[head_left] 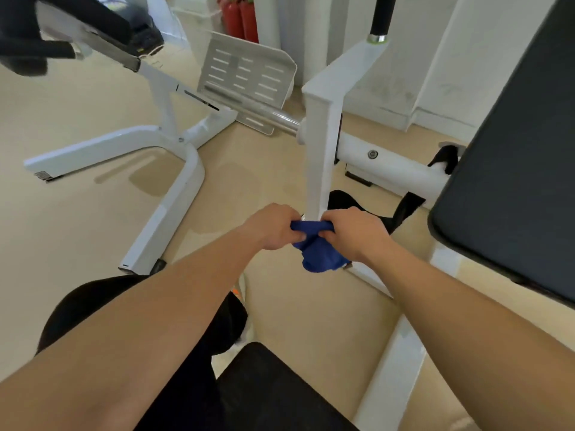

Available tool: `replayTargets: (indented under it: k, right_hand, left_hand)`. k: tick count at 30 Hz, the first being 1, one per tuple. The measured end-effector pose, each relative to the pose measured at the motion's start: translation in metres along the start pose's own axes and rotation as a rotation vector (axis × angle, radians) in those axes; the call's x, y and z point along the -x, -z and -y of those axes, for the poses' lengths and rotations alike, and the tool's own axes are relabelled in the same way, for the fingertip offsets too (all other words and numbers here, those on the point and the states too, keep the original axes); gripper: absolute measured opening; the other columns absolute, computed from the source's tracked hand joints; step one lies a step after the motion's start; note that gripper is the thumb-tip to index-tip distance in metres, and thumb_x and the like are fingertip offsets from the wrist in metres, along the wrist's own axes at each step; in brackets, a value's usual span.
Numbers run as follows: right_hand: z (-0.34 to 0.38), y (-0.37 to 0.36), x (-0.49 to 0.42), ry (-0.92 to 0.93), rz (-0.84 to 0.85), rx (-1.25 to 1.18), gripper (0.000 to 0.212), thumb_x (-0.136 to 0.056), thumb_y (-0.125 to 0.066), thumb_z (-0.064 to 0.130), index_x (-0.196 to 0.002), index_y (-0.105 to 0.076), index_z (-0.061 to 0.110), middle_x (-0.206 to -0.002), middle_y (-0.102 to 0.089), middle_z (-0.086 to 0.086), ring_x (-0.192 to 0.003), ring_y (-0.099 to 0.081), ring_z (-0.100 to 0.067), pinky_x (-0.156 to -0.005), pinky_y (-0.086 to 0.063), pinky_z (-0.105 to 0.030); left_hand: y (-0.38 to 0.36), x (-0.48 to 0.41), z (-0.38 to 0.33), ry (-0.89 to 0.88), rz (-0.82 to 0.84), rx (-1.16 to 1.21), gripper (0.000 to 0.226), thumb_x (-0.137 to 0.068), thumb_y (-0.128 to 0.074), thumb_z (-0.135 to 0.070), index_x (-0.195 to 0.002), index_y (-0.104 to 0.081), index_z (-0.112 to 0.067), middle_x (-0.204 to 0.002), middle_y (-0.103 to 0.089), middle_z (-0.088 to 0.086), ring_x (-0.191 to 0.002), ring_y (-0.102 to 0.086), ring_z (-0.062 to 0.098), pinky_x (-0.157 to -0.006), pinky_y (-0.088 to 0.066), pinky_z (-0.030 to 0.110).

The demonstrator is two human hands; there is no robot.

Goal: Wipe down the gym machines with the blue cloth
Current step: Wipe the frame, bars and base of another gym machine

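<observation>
A crumpled blue cloth (319, 248) is held between both hands at the foot of a white upright post (320, 144) of a gym machine. My left hand (273, 227) grips the cloth's left end, fingers curled round it. My right hand (354, 231) grips the right end, close against the post. The loose part of the cloth hangs below the hands. A dark padded seat (513, 169) of the same machine fills the right side.
A second white machine frame (174, 181) spreads over the beige floor at left, with a perforated metal footplate (249, 79) behind it. A chrome bar (280, 119) juts from the post. Red fire extinguishers (239, 17) stand by the far wall. My dark-trousered knees sit low.
</observation>
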State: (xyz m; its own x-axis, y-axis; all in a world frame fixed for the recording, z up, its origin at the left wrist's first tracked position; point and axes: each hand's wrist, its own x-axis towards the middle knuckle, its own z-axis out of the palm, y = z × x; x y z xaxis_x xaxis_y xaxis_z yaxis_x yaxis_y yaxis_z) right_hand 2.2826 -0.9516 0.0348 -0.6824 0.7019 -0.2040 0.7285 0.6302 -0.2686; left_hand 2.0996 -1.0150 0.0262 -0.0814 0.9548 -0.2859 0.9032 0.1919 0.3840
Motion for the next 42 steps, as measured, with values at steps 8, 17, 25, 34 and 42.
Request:
replayTargets:
  k: [8, 17, 25, 34, 42]
  right_hand:
    - [0.008, 0.012, 0.021, -0.058, -0.11, -0.224, 0.005, -0.085, -0.064, 0.03, -0.085, -0.061, 0.026, -0.074, -0.06, 0.008, -0.07, -0.059, -0.016, -0.055, -0.04, -0.029]
    - [-0.009, 0.074, -0.048, -0.071, -0.601, -0.758, 0.028, -0.079, -0.066, 0.003, -0.084, -0.066, 0.031, -0.073, -0.069, 0.017, -0.065, -0.062, 0.003, -0.053, -0.044, -0.008]
    - [-0.013, 0.071, -0.105, -0.19, -0.91, -0.972, 0.038, -0.083, -0.072, 0.013, -0.111, -0.052, 0.029, -0.1, -0.061, 0.019, -0.083, -0.059, 0.007, -0.071, -0.049, -0.014]
    - [0.014, 0.046, -0.112, -0.182, -1.069, -0.94, 0.027, -0.099, -0.05, 0.024, -0.123, -0.061, 0.029, -0.118, -0.06, 0.013, -0.102, -0.058, 0.001, -0.083, -0.052, -0.022]
    - [0.017, 0.034, -0.118, -0.035, -0.904, -0.706, 0.055, -0.104, -0.029, 0.033, -0.157, -0.019, 0.022, -0.148, -0.048, 0.002, -0.125, -0.053, -0.017, -0.098, -0.048, -0.043]
  left_hand:
    - [0.019, 0.028, 0.012, -0.059, -0.272, 0.417, 0.017, -0.085, -0.066, -0.023, -0.074, -0.053, -0.024, -0.066, -0.055, -0.007, -0.059, -0.048, 0.01, -0.053, -0.035, 0.019]
    - [0.105, -0.059, 0.013, -0.148, -0.519, 0.457, 0.01, -0.093, -0.06, -0.019, -0.099, -0.059, -0.011, -0.086, -0.065, -0.001, -0.076, -0.059, 0.011, -0.065, -0.042, 0.021]
    - [0.112, -0.122, 0.005, -0.137, -0.745, 0.512, 0.011, -0.091, -0.059, -0.022, -0.083, -0.056, -0.029, -0.081, -0.062, -0.015, -0.077, -0.059, 0.003, -0.065, -0.043, 0.022]
    - [0.082, -0.114, -0.02, -0.181, -0.843, 0.761, 0.021, -0.096, -0.046, -0.015, -0.1, -0.063, -0.027, -0.078, -0.064, -0.021, -0.076, -0.058, -0.005, -0.068, -0.045, 0.016]
    - [0.08, -0.111, -0.025, -0.313, -0.736, 0.636, 0.031, -0.105, -0.037, -0.03, -0.129, -0.051, -0.016, -0.095, -0.063, -0.015, -0.084, -0.06, 0.001, -0.067, -0.039, 0.01]
